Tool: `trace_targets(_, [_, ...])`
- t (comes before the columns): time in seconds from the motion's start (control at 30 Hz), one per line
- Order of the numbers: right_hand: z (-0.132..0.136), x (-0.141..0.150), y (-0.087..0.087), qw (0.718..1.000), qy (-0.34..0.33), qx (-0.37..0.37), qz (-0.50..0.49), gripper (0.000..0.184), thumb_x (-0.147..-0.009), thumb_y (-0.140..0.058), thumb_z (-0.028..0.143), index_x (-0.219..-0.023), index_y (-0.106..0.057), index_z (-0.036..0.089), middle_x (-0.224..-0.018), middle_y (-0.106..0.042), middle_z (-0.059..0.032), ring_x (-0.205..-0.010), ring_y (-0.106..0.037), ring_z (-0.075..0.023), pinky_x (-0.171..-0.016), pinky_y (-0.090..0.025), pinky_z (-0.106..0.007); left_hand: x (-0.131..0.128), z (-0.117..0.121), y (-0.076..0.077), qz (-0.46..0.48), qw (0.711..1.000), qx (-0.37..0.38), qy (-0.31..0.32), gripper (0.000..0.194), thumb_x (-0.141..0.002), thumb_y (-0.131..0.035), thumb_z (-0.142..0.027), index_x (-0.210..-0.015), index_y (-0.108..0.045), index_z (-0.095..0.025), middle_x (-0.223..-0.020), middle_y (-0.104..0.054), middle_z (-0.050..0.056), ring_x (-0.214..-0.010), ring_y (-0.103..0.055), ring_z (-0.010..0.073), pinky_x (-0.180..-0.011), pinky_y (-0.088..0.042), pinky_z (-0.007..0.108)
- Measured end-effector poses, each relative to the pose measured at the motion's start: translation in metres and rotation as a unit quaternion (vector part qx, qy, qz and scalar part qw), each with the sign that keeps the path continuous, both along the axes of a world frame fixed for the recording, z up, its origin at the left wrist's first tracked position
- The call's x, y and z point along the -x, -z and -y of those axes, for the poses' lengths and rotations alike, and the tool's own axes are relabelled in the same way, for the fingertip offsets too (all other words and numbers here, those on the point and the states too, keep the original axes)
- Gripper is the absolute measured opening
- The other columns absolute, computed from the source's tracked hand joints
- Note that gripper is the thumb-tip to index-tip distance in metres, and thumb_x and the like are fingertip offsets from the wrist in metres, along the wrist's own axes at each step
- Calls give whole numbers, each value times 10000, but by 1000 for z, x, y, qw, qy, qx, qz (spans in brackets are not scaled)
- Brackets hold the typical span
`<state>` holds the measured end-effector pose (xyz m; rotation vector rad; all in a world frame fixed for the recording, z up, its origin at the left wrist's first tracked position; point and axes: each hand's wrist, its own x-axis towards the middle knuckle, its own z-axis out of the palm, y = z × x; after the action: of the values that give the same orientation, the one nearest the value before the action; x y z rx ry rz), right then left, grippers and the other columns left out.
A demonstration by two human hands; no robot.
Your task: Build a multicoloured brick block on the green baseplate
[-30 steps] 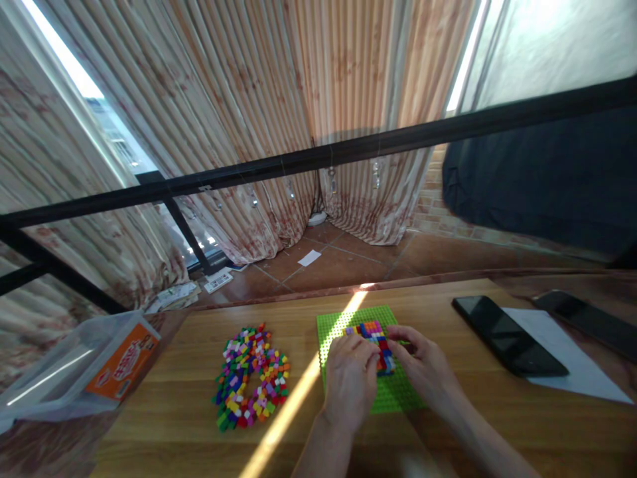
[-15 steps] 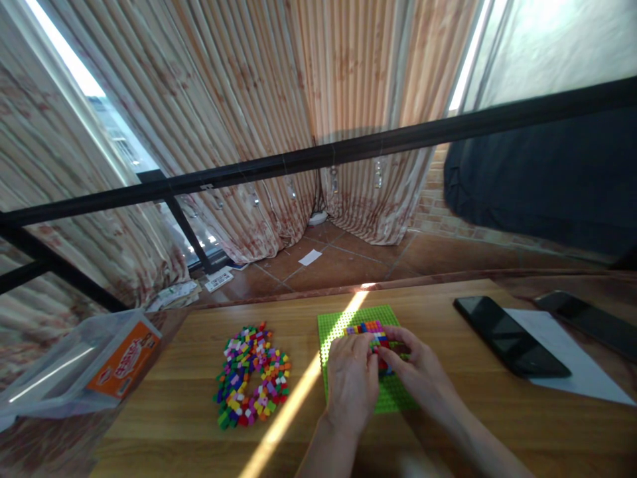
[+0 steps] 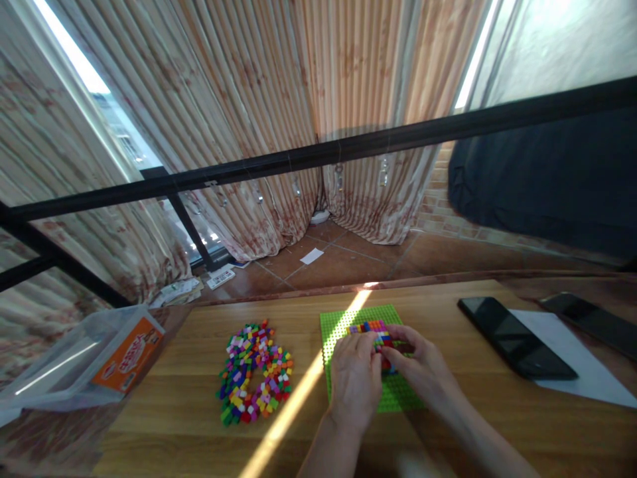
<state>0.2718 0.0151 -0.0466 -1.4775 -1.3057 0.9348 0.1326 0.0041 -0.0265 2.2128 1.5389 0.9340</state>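
Note:
A green studded baseplate (image 3: 398, 400) lies on the wooden table. On it is a patch of small multicoloured toy bricks (image 3: 375, 326), partly hidden by my hands. My left hand (image 3: 354, 372) lies over the near left side of the patch, its fingers bent and close together at the bricks. From the right, my right hand (image 3: 423, 362) closes thumb and fingers at the patch's right part. Whatever sits between those fingertips is too small to make out. Left of the baseplate, loose coloured bricks (image 3: 239, 382) form a ring-shaped heap.
A clear plastic box (image 3: 64, 358) with an orange label stands beyond the table's left edge. At the right, a black phone (image 3: 515, 337) rests partly on white paper (image 3: 587, 362), with another dark phone (image 3: 592, 322) beyond. A black rail (image 3: 308, 156) crosses before the curtains.
The view has shifted slightly, so everything sits a little further right. Both hands stay at the brick patch with almost the same finger pose.

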Motion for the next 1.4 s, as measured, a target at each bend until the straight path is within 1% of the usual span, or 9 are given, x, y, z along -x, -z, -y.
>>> trace_targets(0.37, [1, 2, 1, 1000, -1, -14, -5, 351, -709, -615, 296, -1037, -626, 171, -963, -709, -82, -812, -672, -214, -739, -533, -343, 0, 1, -1, 2, 1000, 1, -7, 323, -802, -560, -110, -1095, -577, -246, -1003, -639, 24, -1007, -547, 204, -900, -445, 378])
trace_targets(0.5, [4, 1, 4, 1000, 14, -16, 21, 343, -723, -615, 317, -1037, -634, 179, -951, -715, -78, -804, -670, -216, -741, -532, -350, 2, 1, -4, 26, 1000, 13, 6, 316, -795, -562, -104, -1077, -588, -244, -978, -649, 16, -957, -558, 195, -885, -449, 368])
trace_targets(0.6, [4, 1, 6, 1000, 21, -13, -8, 356, -742, -606, 364, -1043, -619, 173, -958, -715, -91, -807, -675, -220, -717, -543, -343, 7, 1, -9, 39, 999, 16, 11, 292, -805, -547, -113, -1063, -599, -240, -936, -659, 6, -911, -570, 181, -876, -451, 355])
trace_targets(0.7, [3, 0, 6, 999, 40, -3, -37, 400, -750, -592, 414, -1057, -596, 157, -972, -708, -113, -803, -678, -223, -686, -550, -331, 22, -6, -13, 48, 998, 6, -29, 256, -845, -492, -144, -1056, -613, -224, -972, -671, 19, -931, -585, 177, -888, -449, 344])
trace_targets(0.8, [2, 0, 6, 998, 46, 3, -34, 414, -754, -571, 439, -1047, -599, 148, -963, -708, -119, -785, -678, -223, -662, -547, -324, 50, -17, -15, 62, 991, 10, -117, 265, -874, -447, -185, -1069, -627, -199, -1038, -680, 47, -979, -599, 179, -885, -452, 321])
trace_targets(0.9, [2, 0, 5, 999, 42, -4, -19, 388, -755, -567, 433, -1020, -615, 153, -932, -718, -107, -768, -678, -222, -655, -544, -322, 85, -26, -16, 41, 981, 73, -173, 250, -845, -488, -183, -1044, -639, -174, -928, -702, 44, -849, -633, 148, -791, -472, 263])
trace_targets(1.0, [3, 0, 4, 999, 42, -3, 0, 370, -752, -569, 430, -999, -625, 161, -903, -724, -94, -750, -680, -220, -643, -542, -317, 118, -28, -17, -80, 972, 130, -178, 236, -804, -524, -139, -997, -657, -165, -950, -703, 52, -866, -632, 143, -807, -454, 250])
trace_targets(1.1, [3, 0, 3, 999, 48, 1, 15, 374, -743, -565, 440, -991, -631, 168, -896, -727, -87, -746, -682, -222, -630, -539, -315, 138, -23, -19, -123, 963, 154, -182, 224, -745, -558, -88, -908, -691, -164, -920, -707, 67, -856, -635, 169, -797, -450, 270])
trace_targets(1.4, [3, -1, 5, 998, 39, -8, 40, 349, -759, -561, 415, -1004, -651, 184, -914, -738, -79, -773, -689, -230, -639, -537, -318, 144, -16, -18, -183, 956, 179, -141, 156, -710, -597, -139, -770, -721, -214, -807, -715, 32, -824, -635, 173, -755, -433, 250])
